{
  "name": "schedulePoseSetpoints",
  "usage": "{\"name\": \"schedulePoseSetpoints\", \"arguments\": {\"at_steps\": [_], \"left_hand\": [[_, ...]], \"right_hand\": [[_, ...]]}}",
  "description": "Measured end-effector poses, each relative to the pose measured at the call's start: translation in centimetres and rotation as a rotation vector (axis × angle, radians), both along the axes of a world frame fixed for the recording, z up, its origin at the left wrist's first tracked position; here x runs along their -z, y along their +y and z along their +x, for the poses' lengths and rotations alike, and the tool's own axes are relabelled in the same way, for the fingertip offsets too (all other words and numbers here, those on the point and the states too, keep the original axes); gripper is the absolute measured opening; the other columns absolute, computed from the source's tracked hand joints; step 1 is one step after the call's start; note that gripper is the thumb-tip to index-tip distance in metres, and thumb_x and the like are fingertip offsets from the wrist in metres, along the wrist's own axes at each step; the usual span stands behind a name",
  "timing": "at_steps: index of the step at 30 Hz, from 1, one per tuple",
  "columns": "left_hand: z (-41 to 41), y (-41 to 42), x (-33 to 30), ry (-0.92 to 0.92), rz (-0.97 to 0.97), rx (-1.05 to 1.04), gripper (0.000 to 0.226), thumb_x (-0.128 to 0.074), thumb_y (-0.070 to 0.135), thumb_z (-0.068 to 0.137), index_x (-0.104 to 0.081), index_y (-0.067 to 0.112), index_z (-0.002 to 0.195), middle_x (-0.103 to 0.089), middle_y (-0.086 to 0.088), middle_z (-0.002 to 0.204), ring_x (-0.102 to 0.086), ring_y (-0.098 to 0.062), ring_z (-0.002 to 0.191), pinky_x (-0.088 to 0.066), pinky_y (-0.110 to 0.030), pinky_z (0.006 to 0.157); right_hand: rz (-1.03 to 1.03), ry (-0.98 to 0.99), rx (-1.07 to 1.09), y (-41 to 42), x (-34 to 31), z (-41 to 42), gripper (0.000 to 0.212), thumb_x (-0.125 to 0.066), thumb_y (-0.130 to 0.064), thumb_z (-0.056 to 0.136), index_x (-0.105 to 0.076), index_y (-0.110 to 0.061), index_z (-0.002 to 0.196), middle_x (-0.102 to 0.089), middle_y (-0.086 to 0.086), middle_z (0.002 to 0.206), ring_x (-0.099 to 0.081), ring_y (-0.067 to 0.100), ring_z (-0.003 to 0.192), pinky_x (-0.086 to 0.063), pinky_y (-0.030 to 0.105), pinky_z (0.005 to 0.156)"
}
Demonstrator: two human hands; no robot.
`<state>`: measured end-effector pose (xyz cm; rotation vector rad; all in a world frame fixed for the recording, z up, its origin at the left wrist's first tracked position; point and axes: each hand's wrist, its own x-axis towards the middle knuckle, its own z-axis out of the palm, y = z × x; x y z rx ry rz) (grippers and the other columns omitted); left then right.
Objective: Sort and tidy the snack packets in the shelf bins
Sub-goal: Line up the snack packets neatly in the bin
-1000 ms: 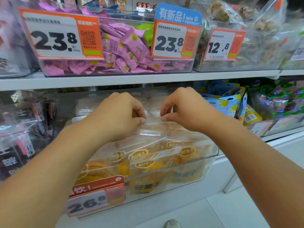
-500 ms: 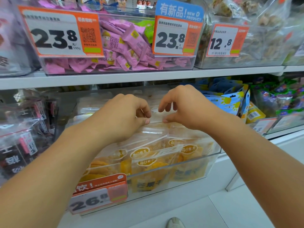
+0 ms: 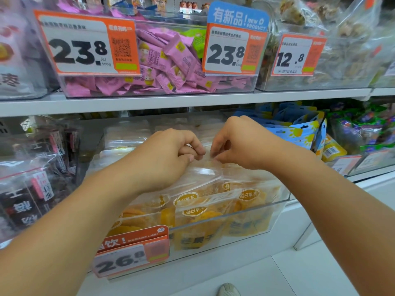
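Note:
A clear plastic bin [image 3: 280, 212] on the lower shelf holds several upright clear-topped packets of yellow dried mango [image 3: 198, 223]. My left hand [image 3: 166, 159] and my right hand [image 3: 241, 144] sit side by side over the bin's middle. Each pinches the clear top edge of a mango packet [image 3: 205, 167] between thumb and curled fingers. The fingertips of the two hands nearly meet. Which packet each hand holds is hard to tell through the glare.
On the upper shelf [image 3: 171, 103] stands a bin of pink packets [image 3: 171, 67] with one green packet [image 3: 198, 42]. Blue-and-yellow pouches [image 3: 299, 129] fill the bin to the right, dark packets [image 3: 32, 189] the bin to the left. An orange price tag [image 3: 132, 253] hangs on the mango bin's front.
Both hands have drawn closer together over the mango bin. The right hand's fingers opened briefly and now pinch the clear packet top again beside the left hand.

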<state>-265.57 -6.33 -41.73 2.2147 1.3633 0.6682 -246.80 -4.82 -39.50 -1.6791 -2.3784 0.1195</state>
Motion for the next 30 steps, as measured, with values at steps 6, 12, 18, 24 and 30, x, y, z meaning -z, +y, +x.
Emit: {"name": "schedulePoseSetpoints", "arguments": {"at_steps": [6, 12, 18, 24, 30], "left_hand": [[0.8, -0.6, -0.1, 0.111, 0.083, -0.006, 0.016, -0.065, 0.046, 0.091, -0.068, 0.041, 0.076, -0.063, 0.022, 0.064, -0.059, -0.002, 0.073, -0.047, -0.031, 0.073], [1.1, -0.5, -0.3, 0.255, 0.131, -0.100, 0.026, -0.059, 0.039, 0.097, -0.068, 0.026, 0.077, -0.067, 0.005, 0.075, -0.062, -0.017, 0.072, -0.054, -0.037, 0.071], [1.4, -0.5, -0.3, 0.304, 0.139, -0.111, 0.027, -0.052, 0.032, 0.096, -0.059, 0.023, 0.072, -0.063, 0.003, 0.072, -0.060, -0.018, 0.070, -0.050, -0.035, 0.064], [1.5, -0.4, -0.4, 0.304, 0.165, -0.123, 0.025, -0.054, 0.030, 0.090, -0.058, 0.022, 0.067, -0.064, 0.003, 0.073, -0.061, -0.019, 0.073, -0.052, -0.039, 0.067], [1.3, -0.3, -0.5, 0.274, 0.167, -0.114, 0.019, -0.055, 0.034, 0.083, -0.063, 0.023, 0.069, -0.064, 0.007, 0.077, -0.061, -0.016, 0.077, -0.052, -0.039, 0.071]], "right_hand": [[0.093, -0.203, 0.056, 0.1, 0.2, -1.3, 0.013, -0.068, -0.026, 0.089, -0.076, -0.035, 0.094, -0.062, -0.005, 0.086, -0.059, 0.023, 0.081, -0.042, 0.033, 0.065], [0.295, -0.042, 0.055, -1.2, -2.4, 3.2, 0.031, -0.064, -0.003, 0.087, -0.079, -0.027, 0.100, -0.076, -0.001, 0.093, -0.067, 0.026, 0.088, -0.056, 0.043, 0.080], [0.243, -0.190, 0.025, -0.8, -2.4, 4.9, 0.045, -0.061, 0.004, 0.087, -0.077, -0.032, 0.107, -0.074, -0.006, 0.097, -0.066, 0.022, 0.090, -0.055, 0.040, 0.084], [0.155, -0.350, -0.075, 0.3, -0.2, 3.2, 0.034, -0.063, -0.008, 0.092, -0.076, -0.037, 0.105, -0.070, -0.008, 0.104, -0.064, 0.020, 0.094, -0.044, 0.029, 0.071], [0.013, -0.062, -0.096, 0.4, 0.4, 3.1, 0.015, -0.075, -0.017, 0.088, -0.080, -0.026, 0.098, -0.077, -0.009, 0.092, -0.068, 0.008, 0.086, -0.053, 0.027, 0.082]]}}
